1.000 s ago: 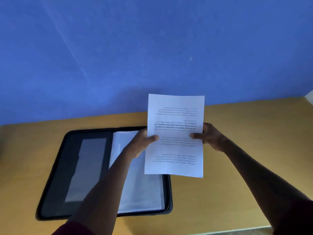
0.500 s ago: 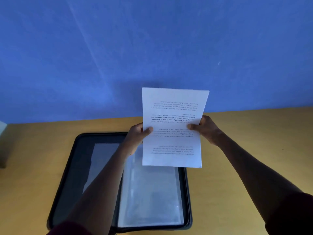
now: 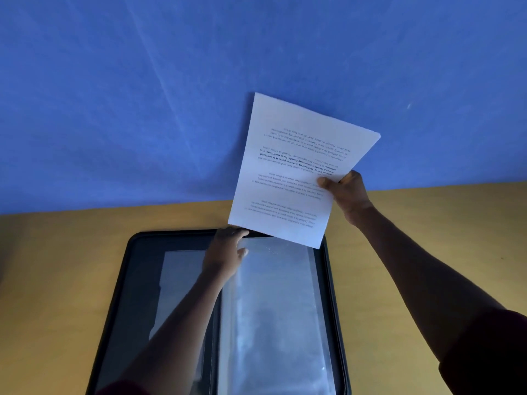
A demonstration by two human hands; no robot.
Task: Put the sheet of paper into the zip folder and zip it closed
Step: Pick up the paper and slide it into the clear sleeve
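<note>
Above the open zip folder [image 3: 134, 280], the left hand [image 3: 225, 252] is leaving the sheet of paper [image 3: 296, 172] (now pinched by right hand [image 3: 346, 192] fingers alone), apparently spreading loose fingers onto a clear sleeve [image 3: 273, 309] for insertion.

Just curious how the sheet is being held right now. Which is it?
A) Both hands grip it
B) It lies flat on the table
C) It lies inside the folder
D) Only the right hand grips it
D: only the right hand pinches the sheet of paper; the left hand is down at the open zip folder.
</note>
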